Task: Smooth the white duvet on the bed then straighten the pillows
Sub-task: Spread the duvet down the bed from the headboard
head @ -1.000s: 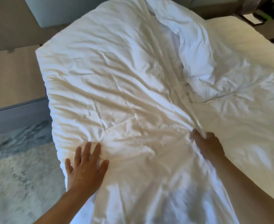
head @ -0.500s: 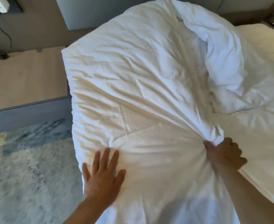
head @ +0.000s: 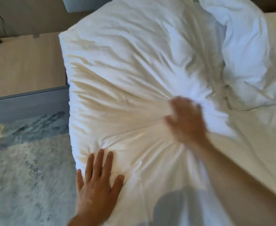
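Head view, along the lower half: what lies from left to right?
Mottled grey-blue rug → left hand pressed flat on the white duvet's edge → blurred right hand on the wrinkled white duvet → smoother cream bedding.

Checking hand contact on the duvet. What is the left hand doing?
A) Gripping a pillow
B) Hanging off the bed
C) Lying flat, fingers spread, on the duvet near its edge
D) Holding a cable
C: the left hand presses flat, fingers spread, on the white duvet.

The left hand (head: 96, 185) lies flat, fingers spread, on the white duvet (head: 125, 62) near the bed's left edge. The right hand (head: 185, 121), blurred, rests on the duvet's middle where creases converge. A bunched fold (head: 244, 51) rises toward the far right corner.
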